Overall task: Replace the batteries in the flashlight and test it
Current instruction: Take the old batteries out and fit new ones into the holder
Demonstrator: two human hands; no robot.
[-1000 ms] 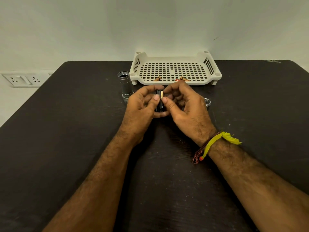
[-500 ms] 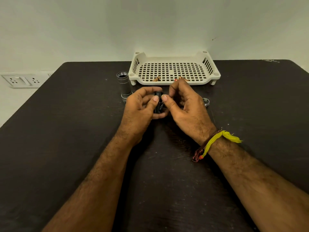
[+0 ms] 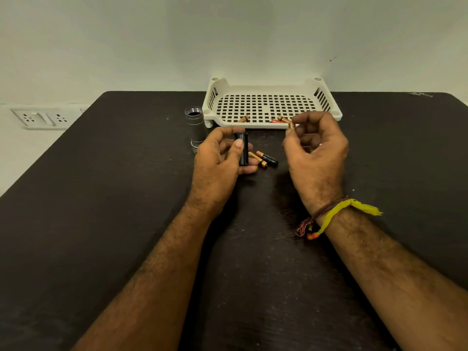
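Note:
My left hand (image 3: 220,158) grips a black battery holder (image 3: 243,148), held upright above the dark table. My right hand (image 3: 317,148) has lifted away to the right and pinches a small copper-topped battery (image 3: 291,125) between thumb and forefinger. Two loose batteries (image 3: 264,159) lie on the table between my hands. The grey flashlight body (image 3: 196,127) stands upright with its open threaded end up, just left of my left hand. Its end cap is hidden behind my right hand.
A white perforated tray (image 3: 272,83) sits at the table's far edge with several batteries (image 3: 244,119) near its front lip. Wall sockets (image 3: 38,118) are off the table to the far left. The black table (image 3: 101,211) spreads wide on both sides.
My hands were together on the holder. The right hand has pulled a battery out and moved right and up; two batteries now show on the table.

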